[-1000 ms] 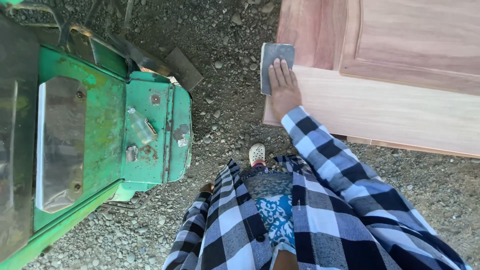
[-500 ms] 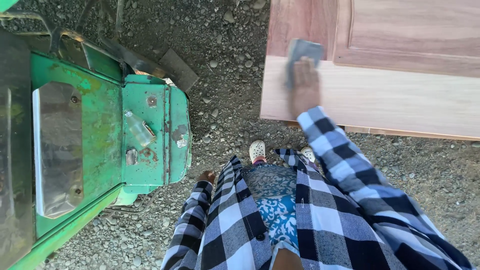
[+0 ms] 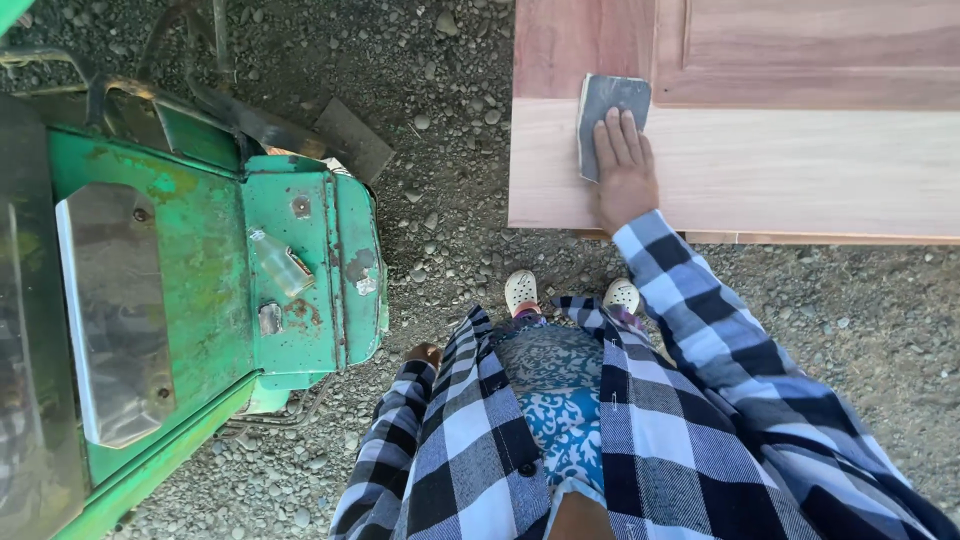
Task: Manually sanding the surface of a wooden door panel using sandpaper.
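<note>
- A pale wooden door panel lies flat over gravel ground. Compared with half a second ago, it fills more of the upper right, and its left edge sits just left of the fingers.
- A green machine stands well left of the fingers, with open gravel between it and the panel's edge.
- The right arm, in a black-and-white checked sleeve, stretches forward from the lower right.
- The right hand lies palm down, fingers straight and close together, pressing flat rather than gripping. It looked blurred half a second ago and is now sharp.
- A grey sanding sheet lies under and beyond the fingertips, near the panel's left edge, where the pale rail meets redder wood.
- The left hand hangs by the body, barely visible; I cannot tell its grip.
</note>
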